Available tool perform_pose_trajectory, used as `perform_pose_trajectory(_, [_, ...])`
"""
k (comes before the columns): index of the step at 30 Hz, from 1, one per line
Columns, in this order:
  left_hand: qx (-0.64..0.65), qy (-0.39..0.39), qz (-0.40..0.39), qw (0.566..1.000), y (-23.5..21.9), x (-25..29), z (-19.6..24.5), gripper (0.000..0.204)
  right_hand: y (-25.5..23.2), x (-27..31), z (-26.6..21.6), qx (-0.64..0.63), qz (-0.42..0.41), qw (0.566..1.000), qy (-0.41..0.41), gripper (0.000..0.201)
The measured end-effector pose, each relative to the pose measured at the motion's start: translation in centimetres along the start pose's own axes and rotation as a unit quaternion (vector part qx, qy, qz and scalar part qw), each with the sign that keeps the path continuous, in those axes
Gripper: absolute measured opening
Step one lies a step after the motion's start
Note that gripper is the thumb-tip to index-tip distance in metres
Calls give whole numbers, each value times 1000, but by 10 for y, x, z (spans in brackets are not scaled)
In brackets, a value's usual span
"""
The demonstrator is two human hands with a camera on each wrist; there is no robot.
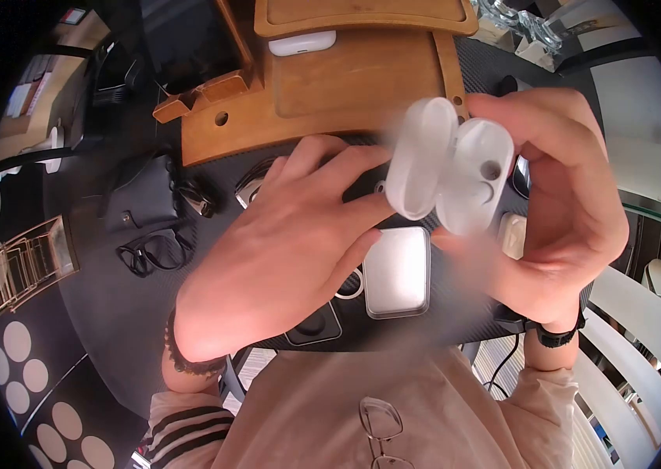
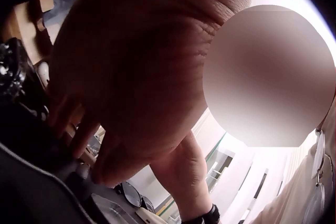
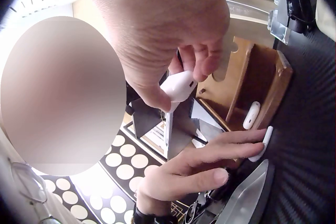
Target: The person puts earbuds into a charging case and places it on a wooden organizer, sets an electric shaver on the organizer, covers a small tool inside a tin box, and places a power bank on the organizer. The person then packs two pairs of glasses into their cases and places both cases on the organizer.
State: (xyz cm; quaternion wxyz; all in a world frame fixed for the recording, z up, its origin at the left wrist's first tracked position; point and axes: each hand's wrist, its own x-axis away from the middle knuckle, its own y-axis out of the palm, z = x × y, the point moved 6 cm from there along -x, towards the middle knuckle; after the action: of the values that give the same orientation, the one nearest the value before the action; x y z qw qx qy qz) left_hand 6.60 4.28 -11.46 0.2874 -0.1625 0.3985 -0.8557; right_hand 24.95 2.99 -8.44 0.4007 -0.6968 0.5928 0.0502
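Clamping a smooth, hinged white case (image 1: 471, 180), the right fingers (image 1: 502, 113) curl; the left fingers (image 1: 363, 162) spread, seemingly touching a slim white piece (image 3: 268, 136).

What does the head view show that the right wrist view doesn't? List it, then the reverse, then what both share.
Only the head view: the open inside of the case, and the black band on the right wrist.

Only the right wrist view: the small dark slot in the case's outer shell.

Both: the right hand pinching the case, the left hand with its fingers outstretched, the metal tin, and the wooden stand with a white case in it.
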Motion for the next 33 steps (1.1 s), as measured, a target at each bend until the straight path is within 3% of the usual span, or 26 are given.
perform_pose_trajectory(6, [-39, -34, -45, 998, 1, 0, 3, 45, 2, -4, -4, -12, 14, 999, -37, 64])
perform_pose_trajectory(8, [-49, -31, -8, 998, 0, 0, 2, 41, 1, -5, -6, -2, 13, 999, -44, 64])
perform_pose_trajectory(12, [-86, -31, -10, 996, 1, -2, -4, 38, 1, -6, -9, 12, 8, 997, -81, 65])
perform_pose_trajectory(18, [-18, -49, 53, 997, 1, -3, -10, 33, 2, -7, -11, 25, 2, 996, -91, 64])
perform_pose_trajectory(20, [-16, -28, 81, 996, -2, -3, -4, 22, 3, -7, -11, 27, 5, 995, -91, 63])
perform_pose_trajectory(33, [-7, -28, 65, 997, -2, -6, 0, 18, 5, -6, -12, 26, 25, 992, -119, 58])
